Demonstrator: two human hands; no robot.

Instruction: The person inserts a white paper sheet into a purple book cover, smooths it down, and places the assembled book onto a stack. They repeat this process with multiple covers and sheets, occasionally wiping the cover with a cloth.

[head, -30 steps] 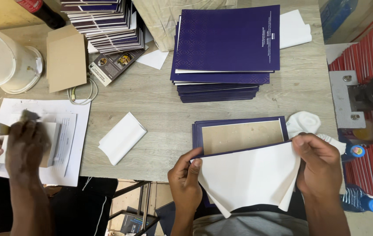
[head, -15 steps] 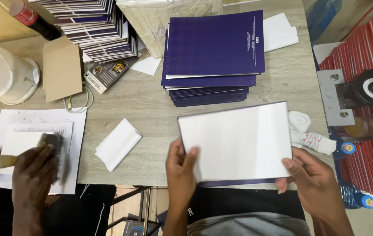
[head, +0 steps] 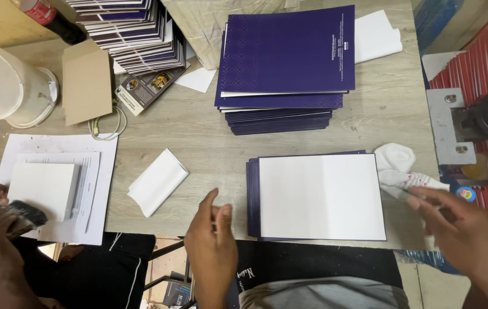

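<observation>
While lying flat on the table (head: 198,129) edge, white sheet (head: 321,196) squared over purple cover (head: 252,197), seemingly for pasting. Left hand (head: 212,249) just left of sheet, empty, fingers loosely spread. Right hand (head: 464,232) just right of sheet, open, near white cloth (head: 398,166).

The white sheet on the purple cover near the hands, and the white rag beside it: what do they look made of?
White sheet: likely paper, matte, lying flat with crisp straight edges and a faint centre fold. Purple cover under it: probably coated card or board, judging by its stiff, even edges. White rag: soft cloth, crumpled into loose folds.
</observation>
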